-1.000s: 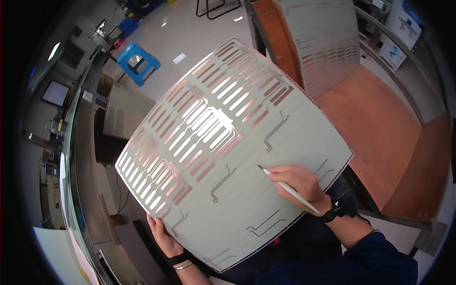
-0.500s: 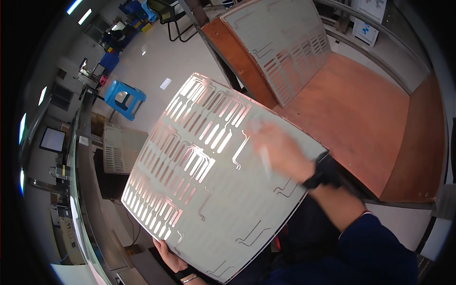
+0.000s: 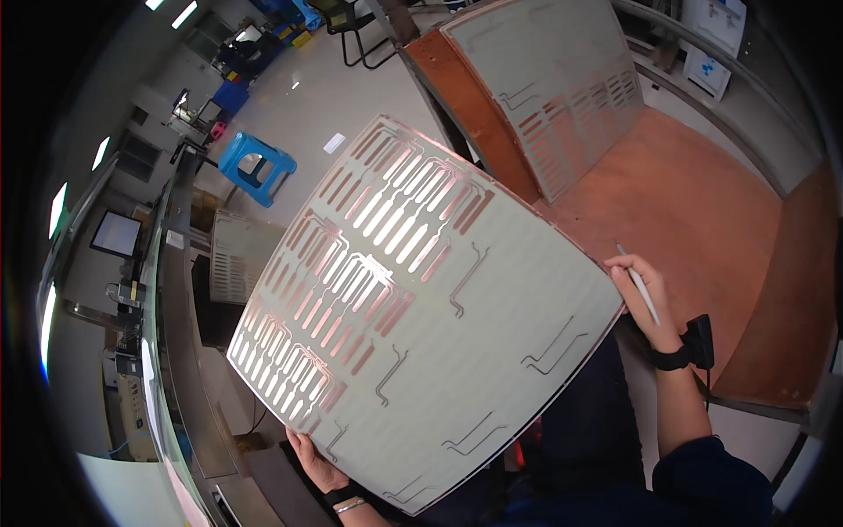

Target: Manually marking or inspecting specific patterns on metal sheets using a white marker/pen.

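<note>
A large pale grey-green circuit panel (image 3: 492,342) with shiny copper traces lies tilted in front of me. My left hand (image 3: 318,464) is closed on its lower left edge, the fingers partly hidden beneath it. At the panel's right corner is my right hand (image 3: 645,294), closed around a slim white pen-shaped tool (image 3: 645,297) whose thin dark tip points up and away. The right fingers touch or nearly touch the panel's edge; whether they also grip it I cannot tell.
A similar panel (image 3: 562,79) leans upright on a copper-brown board surface (image 3: 676,220) at the right. Another panel (image 3: 235,263) stands at the left beside a bench. Beyond are a blue stool (image 3: 256,167) and a chair (image 3: 356,26).
My right hand has moved right, from over the panel's face to its right corner, still holding the pen-shaped tool. My left hand keeps its hold; the view has shifted slightly.
</note>
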`<action>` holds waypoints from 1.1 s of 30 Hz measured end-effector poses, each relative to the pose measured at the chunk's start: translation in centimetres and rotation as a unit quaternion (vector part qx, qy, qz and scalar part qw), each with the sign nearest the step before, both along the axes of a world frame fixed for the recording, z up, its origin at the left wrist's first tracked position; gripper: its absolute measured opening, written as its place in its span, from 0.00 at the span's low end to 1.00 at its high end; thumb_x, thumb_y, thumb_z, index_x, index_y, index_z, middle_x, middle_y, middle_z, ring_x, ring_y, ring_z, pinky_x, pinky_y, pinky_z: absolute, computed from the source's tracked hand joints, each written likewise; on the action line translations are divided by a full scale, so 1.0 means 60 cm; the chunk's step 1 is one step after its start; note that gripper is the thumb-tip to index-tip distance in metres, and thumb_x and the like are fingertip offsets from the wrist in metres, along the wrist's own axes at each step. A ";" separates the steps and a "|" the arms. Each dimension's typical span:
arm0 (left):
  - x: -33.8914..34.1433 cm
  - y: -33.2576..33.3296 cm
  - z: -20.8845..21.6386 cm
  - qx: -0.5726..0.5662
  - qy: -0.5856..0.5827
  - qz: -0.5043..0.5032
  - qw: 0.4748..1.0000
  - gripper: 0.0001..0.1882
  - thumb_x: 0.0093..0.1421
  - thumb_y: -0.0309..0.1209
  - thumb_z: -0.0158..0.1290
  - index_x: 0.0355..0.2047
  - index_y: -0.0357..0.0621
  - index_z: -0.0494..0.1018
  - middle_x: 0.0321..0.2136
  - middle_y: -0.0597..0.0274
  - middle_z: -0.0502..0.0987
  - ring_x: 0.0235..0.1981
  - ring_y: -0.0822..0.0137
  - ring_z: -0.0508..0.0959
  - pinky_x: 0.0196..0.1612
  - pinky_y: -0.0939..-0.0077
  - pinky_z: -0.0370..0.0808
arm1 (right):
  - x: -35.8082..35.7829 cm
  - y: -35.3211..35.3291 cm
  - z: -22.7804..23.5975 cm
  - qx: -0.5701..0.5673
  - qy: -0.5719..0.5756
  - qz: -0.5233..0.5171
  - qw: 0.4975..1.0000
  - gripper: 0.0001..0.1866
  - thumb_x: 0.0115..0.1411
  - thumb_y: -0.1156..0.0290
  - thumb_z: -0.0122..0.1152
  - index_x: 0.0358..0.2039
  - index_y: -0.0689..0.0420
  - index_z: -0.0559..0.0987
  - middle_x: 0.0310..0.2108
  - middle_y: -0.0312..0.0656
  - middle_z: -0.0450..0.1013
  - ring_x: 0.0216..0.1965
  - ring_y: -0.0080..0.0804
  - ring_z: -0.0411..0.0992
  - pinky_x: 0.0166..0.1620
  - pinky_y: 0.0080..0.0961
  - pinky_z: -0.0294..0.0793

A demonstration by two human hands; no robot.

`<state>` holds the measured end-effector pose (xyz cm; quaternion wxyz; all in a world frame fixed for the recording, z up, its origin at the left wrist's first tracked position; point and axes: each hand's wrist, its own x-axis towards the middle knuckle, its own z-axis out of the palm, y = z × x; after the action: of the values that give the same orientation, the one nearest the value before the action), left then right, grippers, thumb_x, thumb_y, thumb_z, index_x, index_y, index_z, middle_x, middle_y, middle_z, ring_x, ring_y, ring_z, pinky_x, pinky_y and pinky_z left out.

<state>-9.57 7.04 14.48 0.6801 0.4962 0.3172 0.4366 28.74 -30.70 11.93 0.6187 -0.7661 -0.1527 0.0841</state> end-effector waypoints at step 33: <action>-0.098 -0.072 0.001 -0.064 -0.102 -0.015 0.993 0.24 0.69 0.30 0.41 0.65 0.46 0.55 0.61 0.51 0.65 0.59 0.52 0.69 0.60 0.50 0.71 | -0.087 -0.026 0.108 0.302 0.037 -0.068 0.950 0.06 0.67 0.73 0.54 0.41 0.59 0.77 0.27 0.26 0.66 0.28 0.10 0.60 0.32 0.10 0.59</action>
<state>-15.43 2.72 14.53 0.7461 0.4091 0.2660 0.4530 23.50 -32.27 18.39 0.8306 -0.5481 -0.0958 0.0203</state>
